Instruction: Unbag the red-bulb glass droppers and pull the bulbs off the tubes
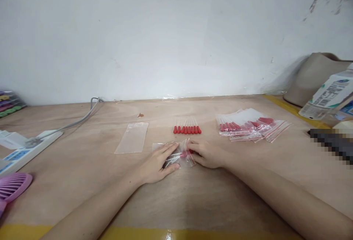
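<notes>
A clear zip bag [189,162] with a red seal line lies on the table in front of me. Inside it are clear droppers with red rubber bulbs [184,154]; I cannot tell how many. Over the closed end of the bag rests my left hand [161,162], thumb and fingers stretched apart and pressing it flat. My right hand [205,153] has its fingers curled at the bag's mouth, around a red bulb that is partly hidden. Just beyond the hands, several loose droppers [188,130] lie in a row, bulbs toward me.
To the left lies another clear bag [132,138]. Filled zip bags [249,126] are piled at the right. A power strip [30,151] with a grey cable and a pink fan [13,188] stand far left. A bottle [328,92] and a beige bin [314,76] are far right.
</notes>
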### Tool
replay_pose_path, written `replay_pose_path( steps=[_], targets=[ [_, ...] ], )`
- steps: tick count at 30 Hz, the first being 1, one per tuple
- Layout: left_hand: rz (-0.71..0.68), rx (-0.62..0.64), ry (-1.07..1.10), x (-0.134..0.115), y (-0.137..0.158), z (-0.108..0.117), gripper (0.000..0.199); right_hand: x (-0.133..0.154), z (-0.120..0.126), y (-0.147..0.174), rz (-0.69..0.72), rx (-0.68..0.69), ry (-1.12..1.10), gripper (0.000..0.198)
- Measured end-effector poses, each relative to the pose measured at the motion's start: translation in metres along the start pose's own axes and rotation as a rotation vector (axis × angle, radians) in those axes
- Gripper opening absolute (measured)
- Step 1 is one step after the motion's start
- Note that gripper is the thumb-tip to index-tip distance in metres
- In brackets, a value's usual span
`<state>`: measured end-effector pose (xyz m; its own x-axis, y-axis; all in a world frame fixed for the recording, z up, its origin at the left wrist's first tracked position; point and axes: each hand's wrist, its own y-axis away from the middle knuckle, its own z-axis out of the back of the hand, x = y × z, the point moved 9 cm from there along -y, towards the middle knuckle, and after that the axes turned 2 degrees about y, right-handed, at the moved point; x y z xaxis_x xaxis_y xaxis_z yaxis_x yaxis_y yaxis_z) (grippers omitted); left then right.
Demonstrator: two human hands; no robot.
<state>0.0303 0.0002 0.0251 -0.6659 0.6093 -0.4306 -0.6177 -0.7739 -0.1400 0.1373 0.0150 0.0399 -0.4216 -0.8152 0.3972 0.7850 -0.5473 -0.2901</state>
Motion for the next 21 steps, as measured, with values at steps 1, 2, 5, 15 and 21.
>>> replay_pose_path(
  steps=[1,2,5,15,21],
  targets=[
    [0.003,-0.002,-0.017,0.000,0.001,0.000,0.061,-0.001,0.004,0.001,0.004,0.006,-0.003,0.019],
    [0.005,-0.006,-0.040,0.000,0.001,0.000,0.061,-0.003,0.009,0.002,-0.001,0.018,-0.014,0.020],
    [-0.008,-0.038,-0.134,-0.004,0.003,0.005,0.061,-0.023,0.023,0.008,-0.102,0.052,-0.070,0.022],
    [-0.074,-0.268,-0.256,-0.016,0.002,0.033,0.024,-0.072,0.057,0.022,-0.271,-0.129,-0.440,0.028],
    [-0.302,-0.082,0.018,-0.021,-0.001,0.013,0.030,-0.110,0.089,0.046,-0.513,-0.333,-0.628,0.036]
  ],
)
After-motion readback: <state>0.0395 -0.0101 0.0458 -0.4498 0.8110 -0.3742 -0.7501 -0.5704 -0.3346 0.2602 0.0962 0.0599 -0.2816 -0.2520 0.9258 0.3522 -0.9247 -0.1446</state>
